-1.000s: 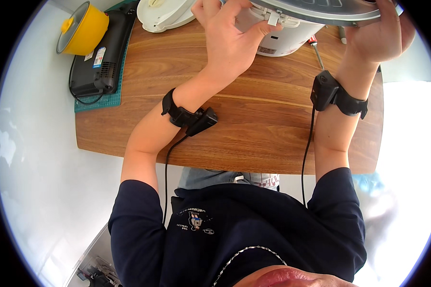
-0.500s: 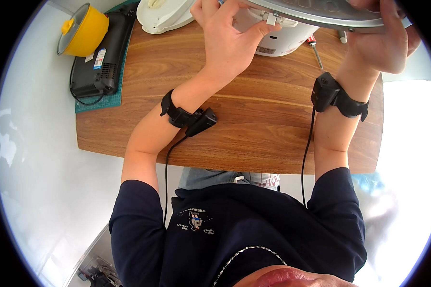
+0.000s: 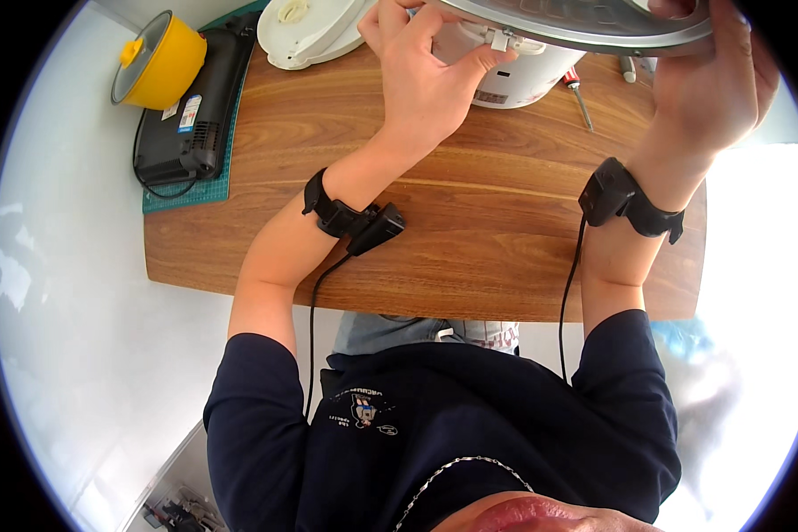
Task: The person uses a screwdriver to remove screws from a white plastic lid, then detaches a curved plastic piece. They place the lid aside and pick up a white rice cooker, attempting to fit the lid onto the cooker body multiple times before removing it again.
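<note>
A white rice cooker [image 3: 525, 87] stands at the far side of the table, partly cut off by the top of the view. My left hand [image 3: 424, 84] is closed on its rim, with the thumb pressed beside a small white plastic latch or hinge piece [image 3: 500, 41]. Over the cooker, a round grey metal lid [image 3: 585, 28] is tilted up. My right hand [image 3: 714, 97] grips that lid's right edge; some of its fingers are hidden behind the lid or out of view. The cooker's inside cannot be seen.
A white plastic cover [image 3: 306, 44] lies back left. Beside it, a yellow pot [image 3: 173, 66] sits on a black appliance [image 3: 182, 133] atop a green mat [image 3: 186, 197]. A red-handled screwdriver [image 3: 578, 96] lies right of the cooker. Cables hang from both wrist straps.
The lid and my right hand have shifted slightly, baring more of a grey-handled thing behind the screwdriver. My left hand keeps its place at the rim. The whole view has moved a little.
</note>
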A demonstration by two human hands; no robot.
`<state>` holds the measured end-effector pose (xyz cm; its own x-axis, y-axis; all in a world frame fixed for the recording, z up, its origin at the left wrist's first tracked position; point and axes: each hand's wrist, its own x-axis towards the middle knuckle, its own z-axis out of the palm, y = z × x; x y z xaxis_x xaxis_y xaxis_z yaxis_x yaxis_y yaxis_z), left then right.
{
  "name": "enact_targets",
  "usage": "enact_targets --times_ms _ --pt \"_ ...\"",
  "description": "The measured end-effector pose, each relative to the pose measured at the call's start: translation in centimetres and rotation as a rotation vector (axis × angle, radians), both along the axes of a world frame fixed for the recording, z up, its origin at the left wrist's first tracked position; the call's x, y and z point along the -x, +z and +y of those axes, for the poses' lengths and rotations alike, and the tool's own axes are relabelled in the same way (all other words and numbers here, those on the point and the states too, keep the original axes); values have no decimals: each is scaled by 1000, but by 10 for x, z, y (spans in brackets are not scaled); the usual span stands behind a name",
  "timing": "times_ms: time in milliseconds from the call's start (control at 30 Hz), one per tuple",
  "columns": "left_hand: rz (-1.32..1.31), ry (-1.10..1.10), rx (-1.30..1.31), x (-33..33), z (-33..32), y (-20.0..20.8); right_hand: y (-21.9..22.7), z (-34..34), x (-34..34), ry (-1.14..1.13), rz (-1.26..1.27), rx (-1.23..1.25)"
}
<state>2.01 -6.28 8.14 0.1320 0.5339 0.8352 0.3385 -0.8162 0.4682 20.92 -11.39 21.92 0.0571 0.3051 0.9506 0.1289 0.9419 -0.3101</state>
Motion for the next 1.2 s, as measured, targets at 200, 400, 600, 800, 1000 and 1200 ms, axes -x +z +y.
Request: enact_targets --times_ms 200,400,600,800,1000,1200 --pt "-45 22 34 -6 -7 4 -6 -2 5 -58 60 -2" --pt "-44 2 -12 -4 -5 3 -21 -16 -1 -384 69 -23" --pt "-77 -18 -9 -3 -7 4 -28 -46 -19 -185 -131 177" --pt "-430 -660 509 9 -9 8 -35 -70 -13 -377 -388 -44" --pt "-597 -767 506 18 -2 6 -44 -70 6 9 -574 -53" --pt "-151 97 -264 -13 10 -19 -48 -94 12 -103 -760 49"
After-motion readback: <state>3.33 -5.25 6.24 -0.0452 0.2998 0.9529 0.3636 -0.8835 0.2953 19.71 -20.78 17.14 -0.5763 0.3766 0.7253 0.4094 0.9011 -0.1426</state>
